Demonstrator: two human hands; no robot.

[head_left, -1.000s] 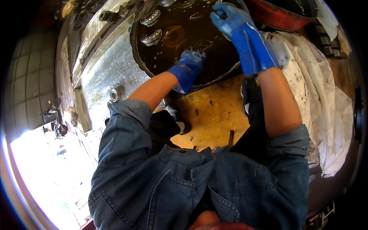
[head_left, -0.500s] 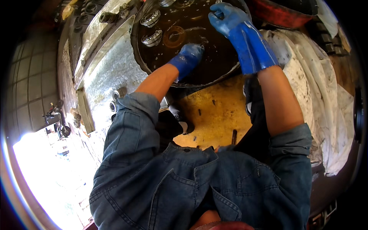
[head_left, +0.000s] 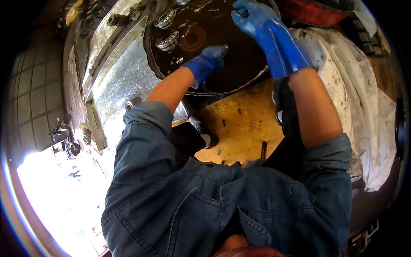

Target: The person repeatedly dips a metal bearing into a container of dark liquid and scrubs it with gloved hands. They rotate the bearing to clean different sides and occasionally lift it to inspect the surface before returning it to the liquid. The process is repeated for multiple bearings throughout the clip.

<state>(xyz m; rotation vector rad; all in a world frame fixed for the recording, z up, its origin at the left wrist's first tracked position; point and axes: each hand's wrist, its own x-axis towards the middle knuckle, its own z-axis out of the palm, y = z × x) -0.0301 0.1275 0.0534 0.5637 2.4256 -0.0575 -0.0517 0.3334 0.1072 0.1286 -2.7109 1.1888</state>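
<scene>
Both my hands wear blue rubber gloves and are over a round pan point(head_left: 257, 79) of dark liquid. My left hand point(head_left: 209, 59) is low at the liquid near the pan's middle, its fingers bunched together; what they hold, if anything, is hidden. Higher up, by the right rim, my right hand point(head_left: 253, 18) has its fingers curled in, and I cannot make out anything inside them. Two metal roller bearings, an upper one point(head_left: 165, 19) and a lower one point(head_left: 168, 41), sit at the pan's left side. Beside them a brownish ring point(head_left: 192, 39) shows through the liquid.
A red-rimmed vessel point(head_left: 317, 15) stands beyond the pan at the right. Stained white cloth point(head_left: 342, 81) drapes along the right. At left is a metal-sheeted surface point(head_left: 124, 73) with a coil-like metal part point(head_left: 119, 19) on its far edge. Yellow floor point(head_left: 239, 124) lies below.
My left hand has shifted a little up in the picture, and its fingertips show more against the liquid. The right hand stays curled near the rim. The whole view has moved slightly.
</scene>
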